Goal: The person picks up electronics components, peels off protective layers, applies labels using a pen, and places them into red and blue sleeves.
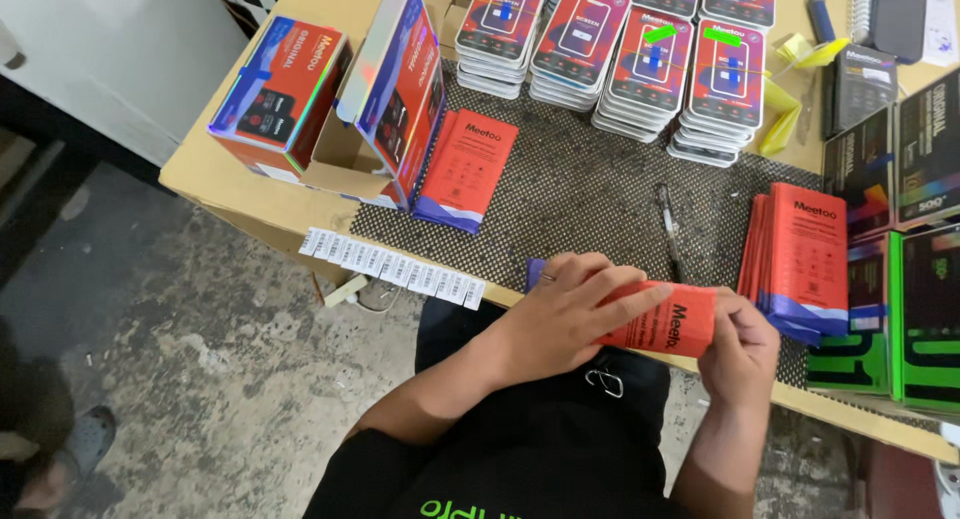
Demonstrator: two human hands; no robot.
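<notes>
Seen from the head camera, a worker at a wooden table (215,194) held a flat orange packet (668,319) over the table's near edge, close to the body where both hands could work on it. The left hand (568,314) lay across the packet's left half, fingers closed down on its face to keep it steady, while the right hand (738,347) was clamped on its right end, thumb and fingers pinching the short edge, apparently to work the flap there. A dark woven mat (580,184) covered the middle of the table, likely giving the slippery packets some grip. Matching orange packets stood in a leaning stack (803,259) just right of the hands, and another small pile (465,169) rested against an open carton (385,99) on the left, both within easy reach. Stacks of phone-screen packs (640,59) lined the far side. A pen (668,224) lay on the mat, and a strip of barcode labels (392,269) hung along the front edge, ready to peel.
</notes>
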